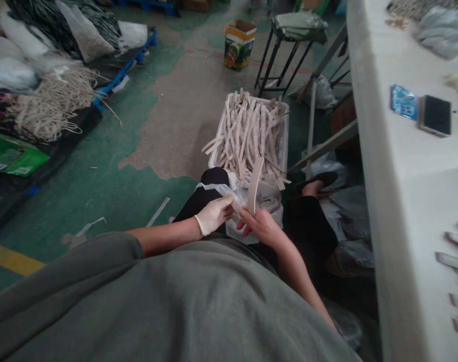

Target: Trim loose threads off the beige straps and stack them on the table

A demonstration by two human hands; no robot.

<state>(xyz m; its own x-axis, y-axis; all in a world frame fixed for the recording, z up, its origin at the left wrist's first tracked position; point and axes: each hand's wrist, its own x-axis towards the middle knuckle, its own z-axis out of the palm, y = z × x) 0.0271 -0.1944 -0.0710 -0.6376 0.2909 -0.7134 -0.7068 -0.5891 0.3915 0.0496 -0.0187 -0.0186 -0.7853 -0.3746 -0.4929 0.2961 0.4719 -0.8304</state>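
Observation:
My left hand [214, 215], in a thin pale glove, pinches a translucent white strip [223, 189] over my lap. The strip runs from above my knee down toward my other hand. Bare and closed, my right hand [264, 225] grips the lower end of a flat, slightly curved beige strip [255, 181] that stands nearly upright. The two hands are close together, with the white strip between their fingers. Just beyond them, a white plastic bin [286, 136] holds many similar beige strips [247, 125], some sticking out over its rim. Pale cloth [272, 201] lies below the beige strip.
A long white table [383, 201] stands at the right, with a dark phone-like object [435, 115] and a blue packet [404, 102]. Ahead are a stool [283, 50] and a cardboard box [239, 45]. Bundled cords [53, 105] and bags lie on pallets at the left.

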